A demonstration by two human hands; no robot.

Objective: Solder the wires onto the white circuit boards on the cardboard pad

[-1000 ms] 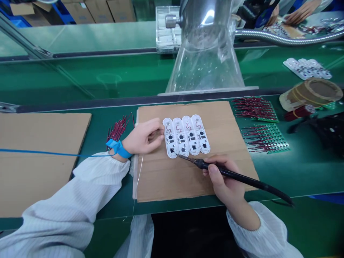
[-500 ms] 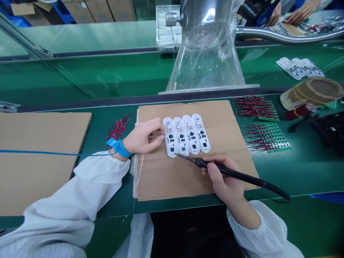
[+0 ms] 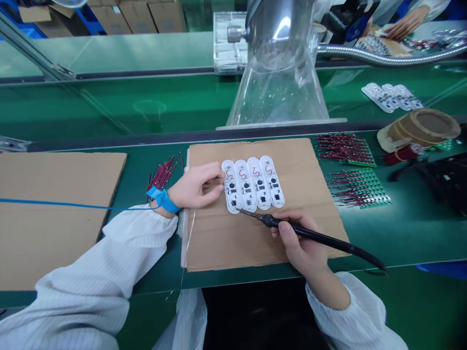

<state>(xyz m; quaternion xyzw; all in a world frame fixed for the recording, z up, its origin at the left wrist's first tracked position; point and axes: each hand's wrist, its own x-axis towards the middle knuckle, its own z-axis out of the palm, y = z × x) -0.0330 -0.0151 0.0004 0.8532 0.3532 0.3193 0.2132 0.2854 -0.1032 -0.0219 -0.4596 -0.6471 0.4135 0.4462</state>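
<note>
A panel of white oblong circuit boards (image 3: 253,183) with small red wires lies on a brown cardboard sheet (image 3: 255,238). My left hand (image 3: 197,187), with a blue wrist strap (image 3: 162,199), is closed in a pinch at the panel's left edge; a thin solder wire (image 3: 188,243) trails from it toward me. My right hand (image 3: 301,243) is closed round a black soldering iron (image 3: 314,236), whose tip touches the lower end of the leftmost board.
A clear fume hood (image 3: 279,73) on a metal hose stands behind the cardboard. Loose red wires (image 3: 162,172) lie left, green wired boards (image 3: 355,187) right, a tape roll (image 3: 419,127) far right. Another cardboard sheet (image 3: 54,214) lies left. Another person's hand (image 3: 401,24) works top right.
The view has shifted slightly. The soldering iron tip has crept a little left along the lower end of the leftmost board. My left hand stays put.
</note>
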